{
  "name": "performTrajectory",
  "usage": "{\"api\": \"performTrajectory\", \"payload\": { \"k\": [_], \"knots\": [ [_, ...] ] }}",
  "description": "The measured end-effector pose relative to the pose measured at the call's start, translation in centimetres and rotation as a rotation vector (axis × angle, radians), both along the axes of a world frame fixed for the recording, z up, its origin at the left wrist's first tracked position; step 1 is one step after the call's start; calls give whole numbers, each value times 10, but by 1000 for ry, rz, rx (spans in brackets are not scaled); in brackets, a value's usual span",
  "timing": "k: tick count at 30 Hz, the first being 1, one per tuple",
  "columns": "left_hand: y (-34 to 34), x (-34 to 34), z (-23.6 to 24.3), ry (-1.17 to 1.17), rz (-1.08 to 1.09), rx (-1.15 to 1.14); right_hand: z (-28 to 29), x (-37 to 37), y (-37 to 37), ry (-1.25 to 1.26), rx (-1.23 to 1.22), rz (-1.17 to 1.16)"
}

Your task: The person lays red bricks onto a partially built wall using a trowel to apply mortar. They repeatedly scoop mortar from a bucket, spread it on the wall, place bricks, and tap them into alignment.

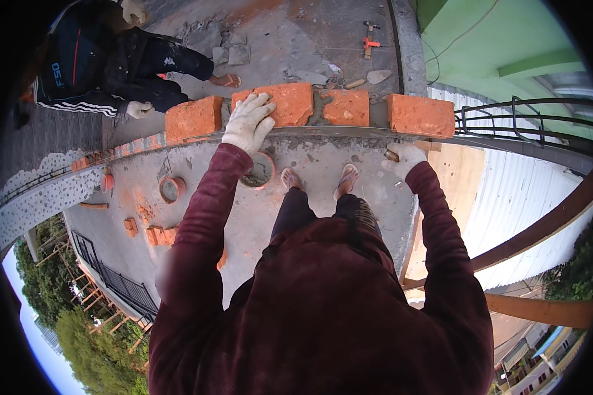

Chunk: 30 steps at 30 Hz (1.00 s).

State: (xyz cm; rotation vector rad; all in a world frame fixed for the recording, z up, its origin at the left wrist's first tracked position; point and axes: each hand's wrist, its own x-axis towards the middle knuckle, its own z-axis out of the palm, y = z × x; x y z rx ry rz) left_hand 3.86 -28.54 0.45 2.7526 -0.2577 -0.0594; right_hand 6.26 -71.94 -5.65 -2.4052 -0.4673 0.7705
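Observation:
My left hand, in a white work glove, lies with fingers stretched over the left part of an orange brick in the wall's top row. A shorter brick is right of it, with grey mortar in the gap. Another brick lies to the left, and one more stands at the row's right end. Close below that end brick, my gloved right hand is closed round a tool handle with a rounded end; the rest of the tool is hidden.
Beyond the wall, a co-worker crouches at the left. A hammer and a trowel lie on the far floor. Rebar sticks out at the right. Near my feet are a mortar bucket, another bucket and loose bricks.

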Motion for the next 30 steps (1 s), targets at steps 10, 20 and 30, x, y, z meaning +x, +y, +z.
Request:
{"api": "performTrajectory", "payload": {
  "k": [10, 20, 30],
  "knots": [
    [-5, -24, 9, -60, -19, 116, 159, -51, -39, -212, -277, -257],
    [15, -14, 21, 51, -114, -59, 147, 93, 225, -209, -748, 345],
    [30, -4, 18, 146, -44, -264, 189, 106, 362, 96, -570, 702]
  ]
}}
